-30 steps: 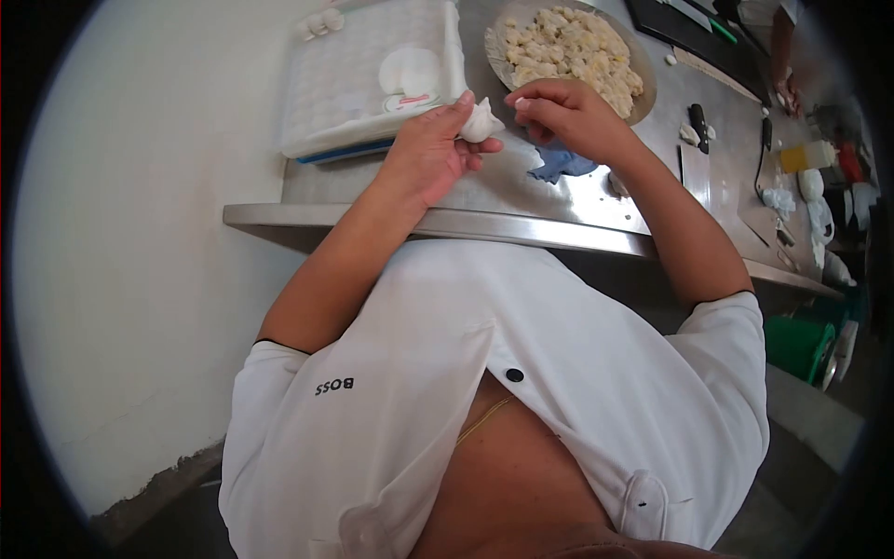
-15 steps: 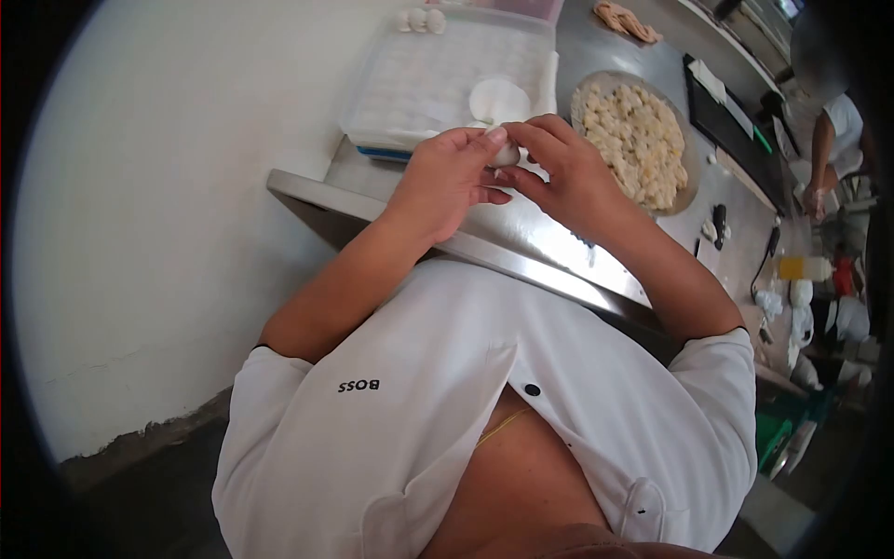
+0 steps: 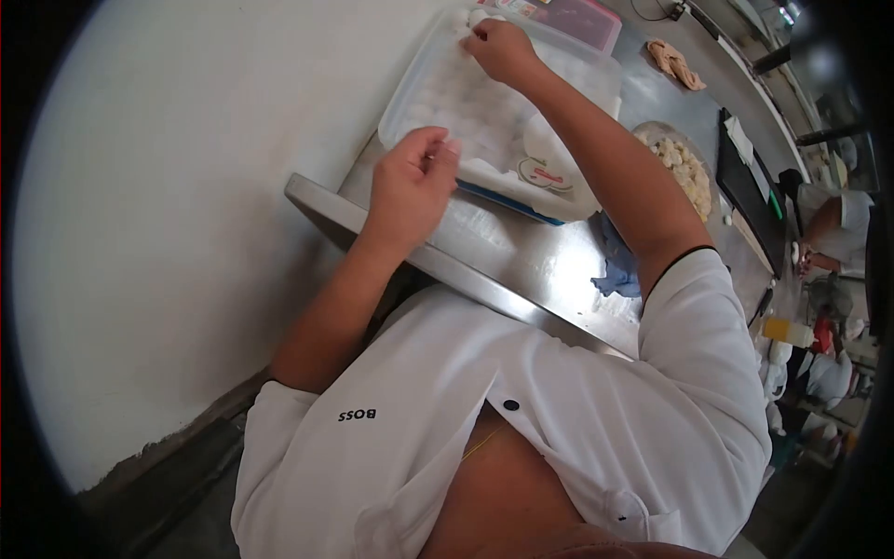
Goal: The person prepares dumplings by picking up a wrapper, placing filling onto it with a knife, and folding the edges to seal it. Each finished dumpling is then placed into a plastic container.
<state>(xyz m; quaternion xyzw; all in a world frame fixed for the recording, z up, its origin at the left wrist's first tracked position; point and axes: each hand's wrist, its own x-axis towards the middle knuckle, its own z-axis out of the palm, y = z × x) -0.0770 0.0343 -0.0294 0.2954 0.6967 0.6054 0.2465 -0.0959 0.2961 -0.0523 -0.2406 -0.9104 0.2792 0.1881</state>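
Note:
At the far left corner of a plastic container's translucent lid, my right hand reaches down with its fingertips pinched on a small white dumpling. Other white dumplings sit beside those fingers, partly hidden by the hand. Rows of pale round shapes show through the lid. My left hand hovers by the container's near left edge, fingers loosely curled and thumb apart, with nothing visible in it. A stack of round white wrappers lies on the near right of the lid, partly behind my right forearm.
A bowl of chunky pale filling stands right of my arm. A blue cloth lies on the steel table. Beyond are a black board, a peach cloth and a pink-lidded box. A co-worker is at far right.
My hands, together over the near edge of the container with a dumpling between them, have separated. The right has reached to the far left corner; the left has drawn away leftward. The view has shifted.

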